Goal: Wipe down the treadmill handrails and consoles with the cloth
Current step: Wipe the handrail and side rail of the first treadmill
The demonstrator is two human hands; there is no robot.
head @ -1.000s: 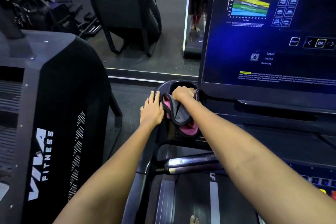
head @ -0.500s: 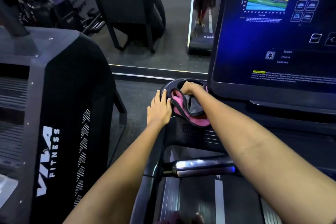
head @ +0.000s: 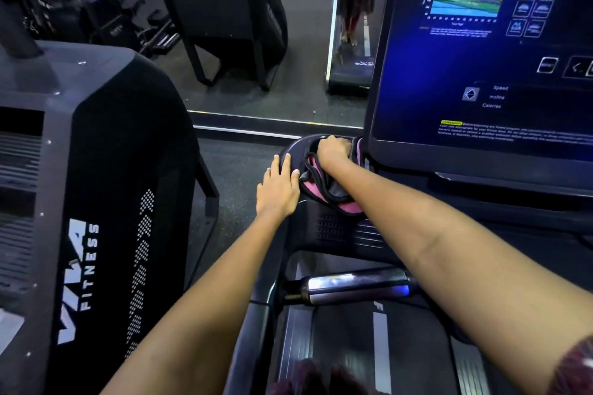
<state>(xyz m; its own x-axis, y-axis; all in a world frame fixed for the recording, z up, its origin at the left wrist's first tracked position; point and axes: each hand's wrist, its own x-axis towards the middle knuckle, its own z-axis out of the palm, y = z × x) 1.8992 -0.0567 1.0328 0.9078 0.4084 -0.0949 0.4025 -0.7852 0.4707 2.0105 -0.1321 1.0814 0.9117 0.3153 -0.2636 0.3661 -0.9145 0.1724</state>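
My right hand [head: 333, 151] grips a pink and grey cloth [head: 324, 189] and pushes it into the round cup holder [head: 295, 144] at the left end of the treadmill console [head: 340, 228]. The cloth spills out toward me over the holder's near edge. My left hand [head: 277, 187] lies flat with straight fingers on the holder's left rim, beside the cloth. The big lit screen [head: 481, 51] stands just right of my right hand. A chrome handrail grip [head: 356, 287] crosses below my right forearm.
A tall black machine marked VIVA FITNESS [head: 80, 266] stands close on the left, with a narrow strip of floor between it and the treadmill. A mirror wall [head: 256, 42] ahead reflects gym machines. The treadmill belt [head: 378, 346] runs below.
My right hand with the cloth has pushed further forward into the cup holder. My left hand stays on the rim. My head has shifted a little left and forward.
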